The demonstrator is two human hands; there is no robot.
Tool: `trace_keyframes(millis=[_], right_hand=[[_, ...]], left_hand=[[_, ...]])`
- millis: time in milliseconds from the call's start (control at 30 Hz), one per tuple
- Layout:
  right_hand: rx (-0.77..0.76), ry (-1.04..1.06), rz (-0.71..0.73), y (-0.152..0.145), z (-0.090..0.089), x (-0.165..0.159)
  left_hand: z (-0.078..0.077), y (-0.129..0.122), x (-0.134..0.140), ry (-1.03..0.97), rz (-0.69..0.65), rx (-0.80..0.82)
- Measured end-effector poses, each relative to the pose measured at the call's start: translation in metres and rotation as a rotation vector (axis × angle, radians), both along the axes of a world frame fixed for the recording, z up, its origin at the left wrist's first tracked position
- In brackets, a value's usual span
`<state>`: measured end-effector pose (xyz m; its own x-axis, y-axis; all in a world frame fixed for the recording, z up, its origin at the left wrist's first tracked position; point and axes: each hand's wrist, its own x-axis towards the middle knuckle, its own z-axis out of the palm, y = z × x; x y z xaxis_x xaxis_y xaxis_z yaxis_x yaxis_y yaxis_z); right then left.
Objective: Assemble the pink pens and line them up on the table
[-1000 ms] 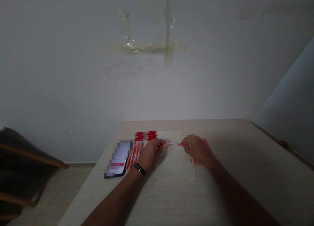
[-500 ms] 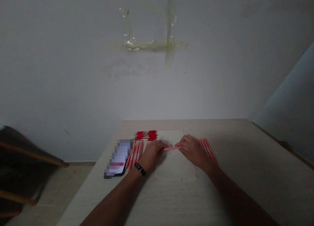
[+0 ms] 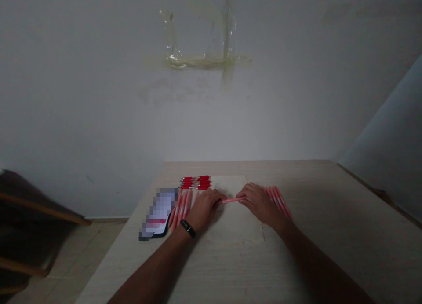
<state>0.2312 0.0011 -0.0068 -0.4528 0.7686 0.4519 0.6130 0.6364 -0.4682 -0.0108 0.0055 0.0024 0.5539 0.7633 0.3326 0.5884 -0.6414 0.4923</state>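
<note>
Between my two hands is a slim pink pen (image 3: 231,200), lying nearly level above a pale sheet (image 3: 235,229). The fingers of my left hand (image 3: 206,207) are closed on its left end, which they hide. My right hand (image 3: 259,203) pinches the other end. Several pink pens (image 3: 181,209) lie side by side left of my left hand. More pink pens (image 3: 279,200) rest just beyond my right hand, which partly covers them. Several red pens (image 3: 196,182) with silvery tips are lined up behind my left hand.
A phone (image 3: 160,214), its screen blurred out, lies at the left of the wooden table (image 3: 211,277). The wall (image 3: 211,128) with old tape (image 3: 198,63) rises behind the table. A dark chair (image 3: 29,229) stands on the floor at the left.
Both hands stay almost in place with the pink pen between them. My right hand has shifted very slightly; the pens on the table have not moved.
</note>
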Motion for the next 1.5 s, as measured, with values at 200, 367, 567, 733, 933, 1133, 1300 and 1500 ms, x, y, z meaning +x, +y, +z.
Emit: trace_keyframes(millis=[200, 367, 567, 733, 933, 1133, 1300, 1500], right_hand=[[-0.067, 0.022, -0.052, -0.0007, -0.0010, 0.0029], [-0.043, -0.058, -0.069, 0.0009, -0.0014, 0.0025], [-0.029, -0.035, -0.084, 0.0007, 0.0002, 0.0020], [-0.028, -0.093, -0.057, -0.0019, 0.0041, 0.0024], [-0.042, -0.083, -0.064, -0.0015, 0.0029, 0.0022], [-0.076, -0.095, -0.045, -0.0008, 0.0018, 0.0022], [-0.070, -0.098, -0.045, 0.0004, -0.0002, 0.0030], [-0.028, -0.093, -0.049, 0.0029, -0.0027, 0.0025]], left_hand=[[-0.0051, 0.0023, -0.0008, -0.031, 0.024, 0.018], [-0.0050, 0.0015, -0.0007, -0.023, 0.035, 0.026], [-0.0042, 0.0013, -0.0005, -0.030, 0.029, 0.021], [-0.0032, 0.0009, 0.0001, -0.033, 0.025, 0.012], [-0.0034, 0.0005, 0.0002, -0.025, 0.030, 0.023], [-0.0044, 0.0013, 0.0002, -0.017, 0.033, 0.007], [-0.0046, 0.0013, -0.0002, -0.022, 0.023, 0.009], [-0.0033, -0.0008, 0.0015, -0.009, 0.018, 0.044]])
